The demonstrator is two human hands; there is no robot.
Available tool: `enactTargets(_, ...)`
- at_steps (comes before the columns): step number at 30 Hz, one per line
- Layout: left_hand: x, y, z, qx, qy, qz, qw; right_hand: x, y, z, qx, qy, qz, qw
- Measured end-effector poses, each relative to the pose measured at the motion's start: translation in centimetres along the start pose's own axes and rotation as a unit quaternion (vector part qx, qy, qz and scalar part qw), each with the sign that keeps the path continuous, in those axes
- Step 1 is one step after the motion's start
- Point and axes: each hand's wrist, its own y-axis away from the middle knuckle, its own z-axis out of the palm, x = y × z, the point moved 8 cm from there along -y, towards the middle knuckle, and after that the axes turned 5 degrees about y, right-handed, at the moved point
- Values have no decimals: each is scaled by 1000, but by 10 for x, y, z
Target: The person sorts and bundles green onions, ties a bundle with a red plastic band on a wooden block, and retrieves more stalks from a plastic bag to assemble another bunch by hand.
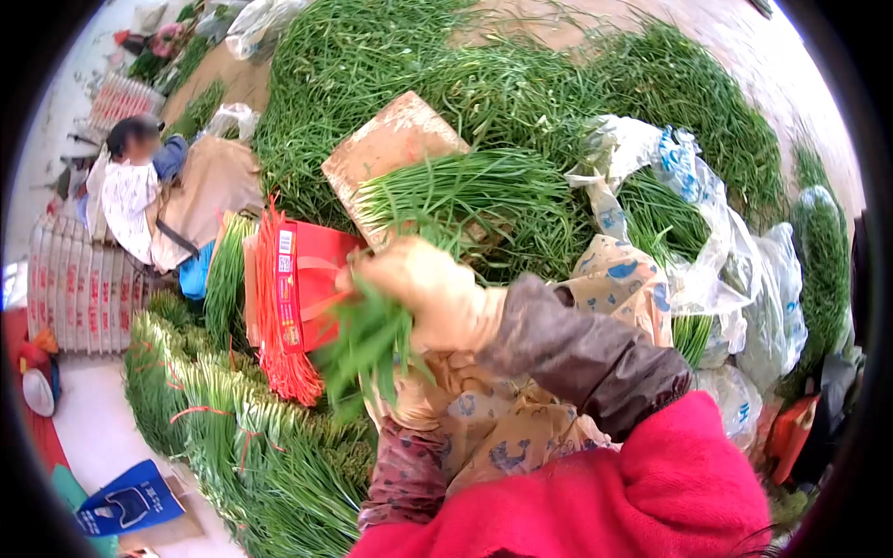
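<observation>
My right hand, in a pale glove, is closed around a bunch of garlic chives; motion blurs its fingers. The leaves hang below it in front of my left hand, gloved too, whose fingers are mostly hidden behind them. Left of the hands stands a red bag with a bundle of red ties against it. Beyond my right hand, loose chives lie across a worn board. Patterned cloth covers my lap.
Tied chive bundles are stacked at the lower left. A large heap of loose greens spreads ahead. Clear plastic bags with chives stand at the right. Another person sits at the left near stacked crates.
</observation>
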Motion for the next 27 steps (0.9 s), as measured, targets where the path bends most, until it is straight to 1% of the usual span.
enactTargets(1,-10,-3,-10,27,53,-2,998,-15,11,3,4,14,-51,999)
enactTargets(2,-17,-4,-18,50,75,-3,996,-29,22,7,5,27,-104,994)
enactTargets(3,-18,-6,-24,68,97,-1,993,-45,32,0,6,-9,-128,992)
enactTargets(4,-20,-6,-28,81,112,0,990,-57,43,2,-6,12,-137,990)
enactTargets(6,-20,-6,-31,100,126,1,987,-80,65,0,19,-7,-165,986)
enactTargets(8,-21,-5,-32,112,142,5,983,-90,88,-5,23,7,-185,983)
enactTargets(10,-21,-3,-31,119,151,9,981,-93,108,-6,-14,-30,-178,983)
enactTargets(11,-21,-1,-30,121,157,9,980,-93,118,-2,-40,-22,-185,982)
enactTargets(12,-20,1,-30,122,159,10,980,-93,127,4,-36,-21,-190,981)
enactTargets(14,-21,8,-20,108,156,5,982,-97,140,15,-22,65,-225,972)
enactTargets(15,-20,14,5,78,94,2,993,-104,131,3,-160,37,-160,973)
enactTargets(16,-14,14,15,76,86,2,993,-112,130,-16,-153,39,-164,974)
enactTargets(17,-9,11,21,90,64,-28,993,-104,128,-31,-155,-147,-50,976)
enactTargets(18,-7,8,33,103,43,-57,992,-93,133,-37,-152,-327,64,931)
enactTargets(19,3,13,37,191,-54,-17,980,-73,145,-34,-82,-502,186,840)
enactTargets(20,16,19,43,274,-150,25,950,-28,164,-16,11,-554,286,782)
enactTargets(22,30,16,40,229,-293,-14,928,14,180,-2,23,-426,432,795)
enactTargets(23,32,16,44,212,-310,10,927,24,182,24,-37,-442,403,801)
enactTargets(24,36,16,34,213,-353,8,911,24,187,47,-100,-455,374,802)
enactTargets(25,38,15,44,204,-387,11,899,-1,173,43,-75,-555,303,771)
enactTargets(26,40,16,52,197,-418,13,887,6,169,72,-148,-543,247,789)
enactTargets(27,45,13,48,154,-479,36,864,15,161,82,-156,-535,225,799)
